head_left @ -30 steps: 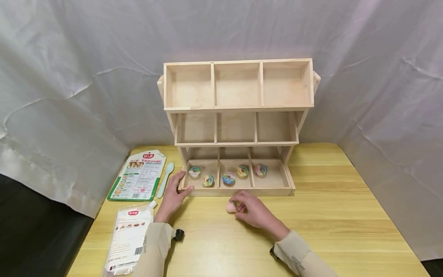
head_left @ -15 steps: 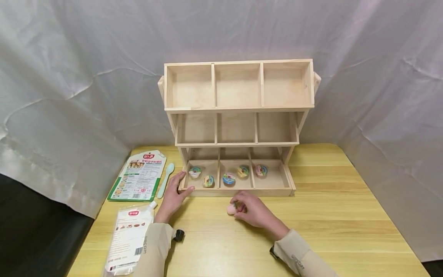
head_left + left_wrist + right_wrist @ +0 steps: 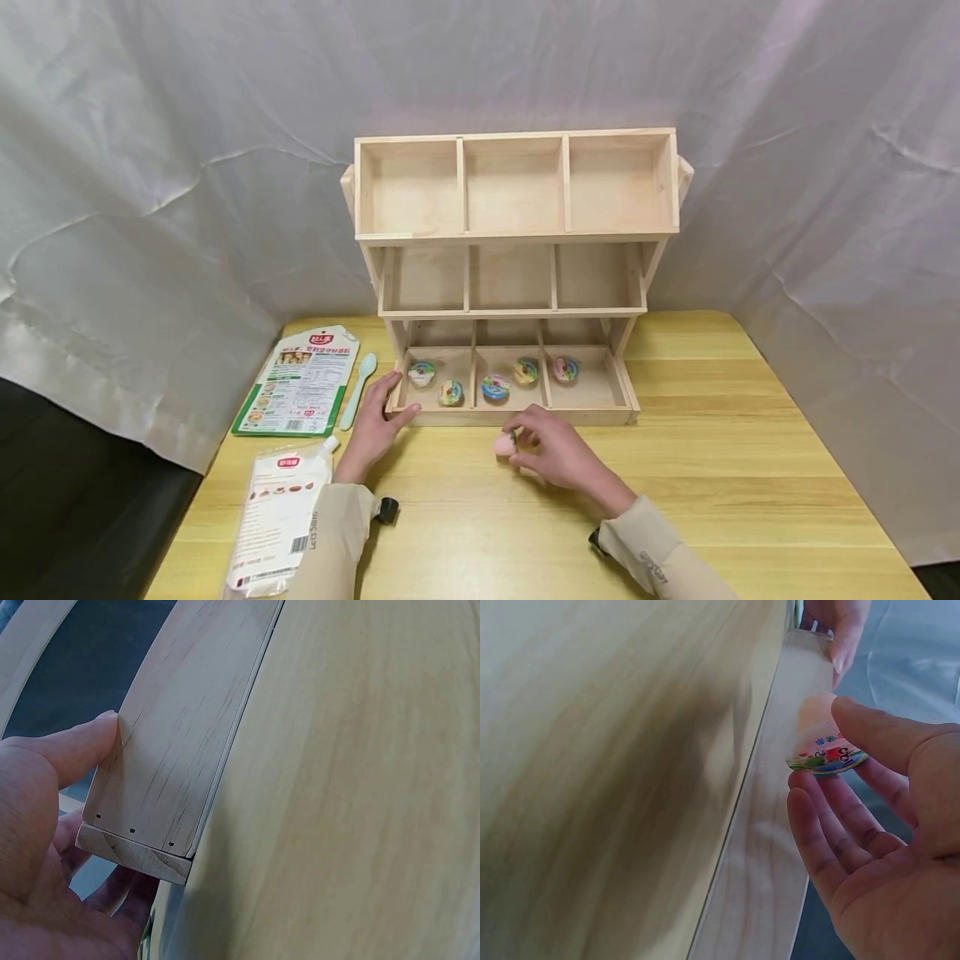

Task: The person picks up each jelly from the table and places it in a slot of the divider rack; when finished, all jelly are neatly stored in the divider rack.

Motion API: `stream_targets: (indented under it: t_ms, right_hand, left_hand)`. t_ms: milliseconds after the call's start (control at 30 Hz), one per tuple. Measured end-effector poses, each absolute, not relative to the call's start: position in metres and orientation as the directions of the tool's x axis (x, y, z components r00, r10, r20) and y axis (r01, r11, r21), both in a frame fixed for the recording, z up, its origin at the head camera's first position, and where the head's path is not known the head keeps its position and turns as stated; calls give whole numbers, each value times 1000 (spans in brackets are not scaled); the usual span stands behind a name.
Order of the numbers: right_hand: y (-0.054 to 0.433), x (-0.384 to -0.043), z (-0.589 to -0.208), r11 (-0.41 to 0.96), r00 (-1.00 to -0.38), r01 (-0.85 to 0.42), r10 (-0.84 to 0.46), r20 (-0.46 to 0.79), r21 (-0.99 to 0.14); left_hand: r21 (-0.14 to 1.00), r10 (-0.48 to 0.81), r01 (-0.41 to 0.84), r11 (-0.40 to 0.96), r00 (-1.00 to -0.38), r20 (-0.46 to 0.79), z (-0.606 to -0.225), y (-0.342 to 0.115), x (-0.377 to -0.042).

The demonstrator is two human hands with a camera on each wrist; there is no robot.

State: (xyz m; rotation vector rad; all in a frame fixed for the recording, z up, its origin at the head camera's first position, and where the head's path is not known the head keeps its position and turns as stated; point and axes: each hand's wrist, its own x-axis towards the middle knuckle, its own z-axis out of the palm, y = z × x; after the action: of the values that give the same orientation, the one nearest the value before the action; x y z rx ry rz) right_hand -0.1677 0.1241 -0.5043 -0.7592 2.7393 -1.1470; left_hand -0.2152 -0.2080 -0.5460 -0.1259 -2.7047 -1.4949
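Between thumb and fingertips my right hand (image 3: 555, 450) pinches a pink jelly cup (image 3: 505, 445), just in front of the wooden rack's lowest tray (image 3: 517, 417). The right wrist view shows the printed lid of this jelly cup (image 3: 823, 742) facing the fingers. My left hand (image 3: 375, 429) grips the tray's front left corner. In the left wrist view its thumb (image 3: 86, 746) lies on the front board's edge and the fingers reach round the end. Several jelly cups sit in the tray: two in the left compartment, two in the middle, one pink-lidded cup (image 3: 566, 369) in the right.
Above rise two more tiers of the rack (image 3: 517, 237), each with three compartments. At the left lie a green-and-white food packet (image 3: 307, 379), a pale green spoon (image 3: 357, 392) and a white spouted pouch (image 3: 279, 517). Grey curtains (image 3: 810, 208) surround the table.
My right hand has shifted slightly up and to the right with the pink jelly cup, which has turned a little in the fingers. The left hand stays at the tray corner.
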Motion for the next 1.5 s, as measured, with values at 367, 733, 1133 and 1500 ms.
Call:
stream_targets:
  t_ms: [367, 733, 1133, 1500]
  right_hand:
    - [131, -171, -493, 591, -890, -398, -433, 141, -701]
    - [140, -180, -486, 564, -883, -425, -429, 189, -708]
    - [155, -187, -481, 602, -893, -438, -375, 248, -668]
    - [182, -195, -484, 634, -906, -423, -295, 303, -647]
  left_hand:
    - [848, 44, 93, 521, -996, 82, -545, -207, -214]
    - [847, 49, 91, 523, -996, 77, -545, -207, -215]
    - [851, 50, 92, 517, -996, 78, -547, -207, -217]
    - [848, 49, 100, 521, -995, 87, -547, -208, -216]
